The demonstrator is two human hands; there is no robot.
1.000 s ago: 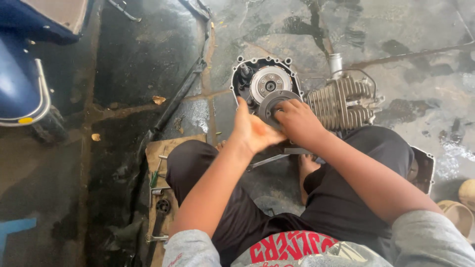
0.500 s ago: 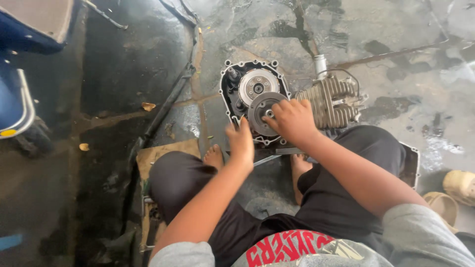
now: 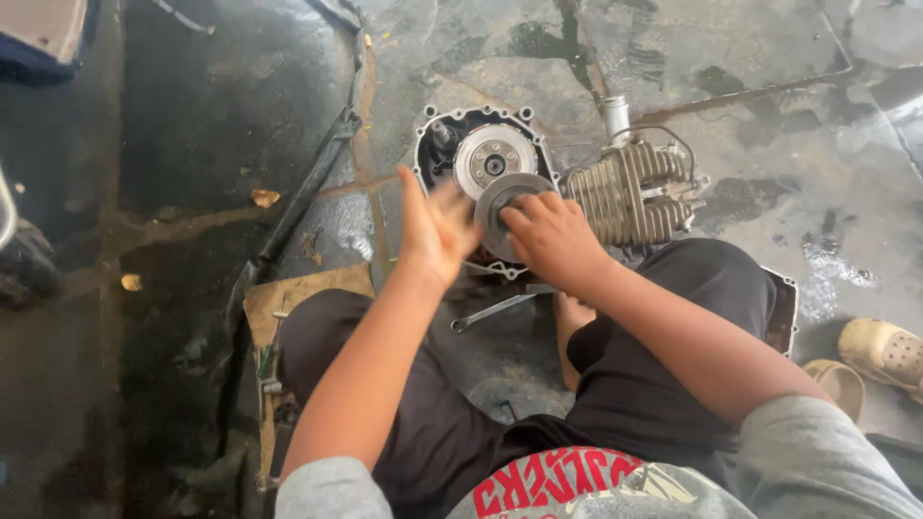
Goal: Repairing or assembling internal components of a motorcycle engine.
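A small motorcycle engine (image 3: 625,192) lies on the wet concrete floor in front of me, its side cover off. In the opened case (image 3: 437,135) sit a shiny round clutch hub (image 3: 492,159) and, below it, a dark round disc (image 3: 500,197). My right hand (image 3: 548,235) rests its fingers on that dark disc. Beside the case, my left hand (image 3: 433,231) is raised and blurred, fingers spread, holding nothing.
A wrench (image 3: 490,312) lies on the floor between my legs. A cardboard sheet (image 3: 308,288) with tools (image 3: 269,375) lies at my left. A long dark bar (image 3: 298,202) runs along the floor. Pale sandals (image 3: 880,356) sit at the right.
My left hand has lifted off the disc and swung up to the left with fingers spread. My right hand stays on the dark disc. The view has shifted slightly.
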